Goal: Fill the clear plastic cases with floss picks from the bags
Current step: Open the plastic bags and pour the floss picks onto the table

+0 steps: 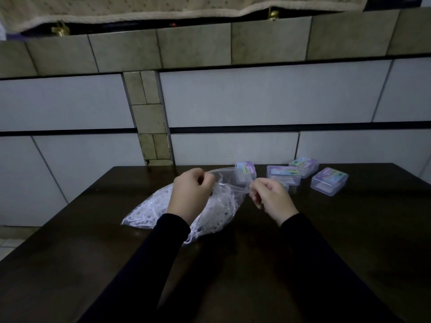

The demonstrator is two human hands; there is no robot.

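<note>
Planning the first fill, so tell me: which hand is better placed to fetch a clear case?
Right. The right hand pinches the bag mouth on the side nearest the cases; the left hand is farther away.

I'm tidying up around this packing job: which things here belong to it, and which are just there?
Job: bag of floss picks, pinched at its mouth by left hand and right hand; clear cases.
Not job: cloth on the ledge, brass fittings.
</note>
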